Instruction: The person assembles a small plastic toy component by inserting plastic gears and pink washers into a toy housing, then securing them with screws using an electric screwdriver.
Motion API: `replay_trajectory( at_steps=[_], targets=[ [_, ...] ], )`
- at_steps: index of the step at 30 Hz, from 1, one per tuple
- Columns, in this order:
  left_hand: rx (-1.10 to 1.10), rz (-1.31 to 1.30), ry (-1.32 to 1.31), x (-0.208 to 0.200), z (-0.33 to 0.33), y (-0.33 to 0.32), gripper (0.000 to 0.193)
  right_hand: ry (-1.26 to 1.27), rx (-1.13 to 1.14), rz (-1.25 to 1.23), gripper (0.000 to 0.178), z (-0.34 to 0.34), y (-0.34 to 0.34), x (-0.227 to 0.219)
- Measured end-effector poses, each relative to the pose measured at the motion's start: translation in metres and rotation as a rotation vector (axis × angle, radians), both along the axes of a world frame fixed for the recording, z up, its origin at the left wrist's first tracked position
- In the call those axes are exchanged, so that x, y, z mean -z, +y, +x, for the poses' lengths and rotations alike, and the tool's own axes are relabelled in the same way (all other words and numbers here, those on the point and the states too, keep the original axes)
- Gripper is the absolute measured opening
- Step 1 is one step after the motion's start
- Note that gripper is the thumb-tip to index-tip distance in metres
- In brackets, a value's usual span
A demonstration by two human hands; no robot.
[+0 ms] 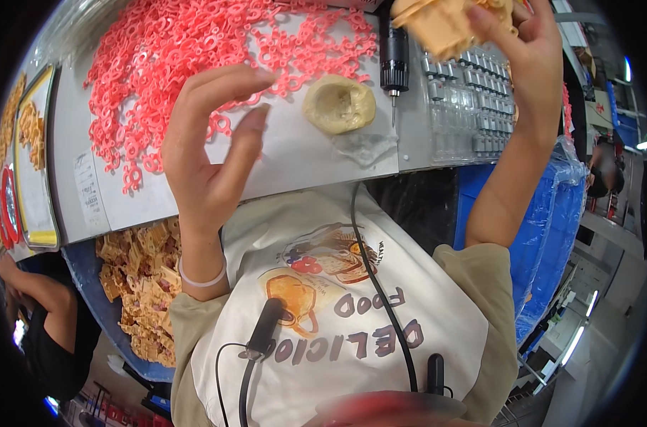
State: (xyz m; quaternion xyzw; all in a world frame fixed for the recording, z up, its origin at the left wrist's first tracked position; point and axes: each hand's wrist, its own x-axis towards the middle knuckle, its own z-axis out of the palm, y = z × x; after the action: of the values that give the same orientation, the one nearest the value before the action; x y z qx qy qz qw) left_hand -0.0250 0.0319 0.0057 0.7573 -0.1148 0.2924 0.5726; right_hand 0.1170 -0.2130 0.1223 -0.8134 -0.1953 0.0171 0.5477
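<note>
My left hand is raised over the near edge of the table, thumb and fingers apart with nothing between them. Beyond it spreads a heap of pink ring-shaped plastic pieces. At the upper right, my right hand grips a pale orange moulded plastic part, slightly blurred. Between my hands sits a hollowed, yellowish putty-like lump; small bits I cannot make out lie in its hollow. A black electric screwdriver hangs or lies to the right of the lump, its bit pointing toward me.
A clear plastic tray holds rows of small grey parts at right. Crumpled clear film lies by the table edge. Orange parts fill a blue bin at lower left. A blue crate stands right. Another person's arm shows far left.
</note>
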Motion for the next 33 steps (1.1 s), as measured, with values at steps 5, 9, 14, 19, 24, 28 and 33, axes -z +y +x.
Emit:
replay_trajectory(
  at_steps=[5, 9, 14, 19, 24, 28, 33],
  targets=[
    [0.149, 0.352, -0.010, -0.018, 0.003, -0.018, 0.080, 0.385, -0.422, -0.006, 0.041, -0.033, 0.041, 0.037],
    [0.218, 0.316, 0.093, 0.002, 0.005, -0.035, 0.093, -0.705, -0.649, -0.097, 0.032, -0.013, 0.039, 0.092],
    [0.092, 0.498, 0.200, -0.001, 0.003, -0.040, 0.090, 0.127, -0.325, -0.152, 0.050, -0.037, 0.022, 0.058],
    [0.009, 0.668, 0.328, -0.011, -0.003, -0.048, 0.085, 0.150, -0.180, -0.077, 0.044, -0.036, -0.009, 0.067],
    [-0.005, 0.700, 0.347, -0.012, -0.001, -0.051, 0.085, -0.093, -0.021, -0.105, 0.035, -0.020, -0.069, 0.086],
    [0.018, 0.646, 0.338, -0.007, 0.002, -0.049, 0.084, -0.091, 0.135, -0.352, 0.023, -0.014, -0.100, 0.090],
    [0.043, 0.578, 0.375, -0.003, 0.000, -0.049, 0.086, -0.019, 0.018, -0.414, 0.028, -0.023, -0.088, 0.103]
  ],
)
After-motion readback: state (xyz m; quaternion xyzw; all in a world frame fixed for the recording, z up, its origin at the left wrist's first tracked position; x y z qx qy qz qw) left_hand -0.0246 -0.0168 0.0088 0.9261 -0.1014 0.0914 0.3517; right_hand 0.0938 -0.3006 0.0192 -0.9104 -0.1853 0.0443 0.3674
